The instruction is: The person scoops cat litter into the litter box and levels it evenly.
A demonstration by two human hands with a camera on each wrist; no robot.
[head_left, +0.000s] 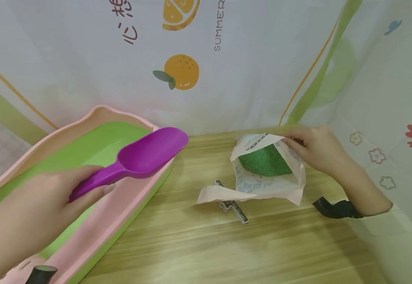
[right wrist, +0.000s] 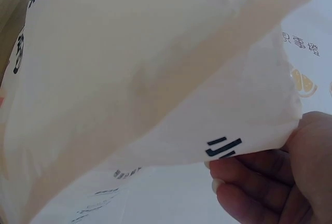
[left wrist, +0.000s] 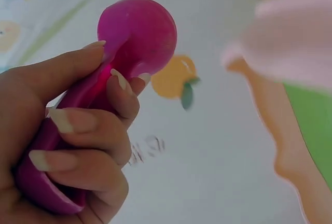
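Observation:
In the head view my left hand (head_left: 46, 205) grips the handle of a purple scoop (head_left: 152, 152), its bowl hanging over the near-right rim of a litter-tray-like pink and green tub. The left wrist view shows my fingers curled round the scoop's handle (left wrist: 52, 156). My right hand (head_left: 315, 150) pinches the upper right edge of a pale paper-like bag (head_left: 291, 185), whose mouth gapes toward me. Green granules (head_left: 266, 161) lie inside the bag. Close up in the right wrist view, the bag's pale side (right wrist: 104, 53) fills most of the picture, with its corner between thumb and fingers.
The pink and green tub (head_left: 135, 197) stands on the left of the wood-patterned table (head_left: 198, 244). A small keyboard-patterned clip (head_left: 239, 213) lies partly under the bag's torn flap (head_left: 220, 193). Printed white curtains (head_left: 248, 79) enclose the back and right. Black straps hang near both wrists.

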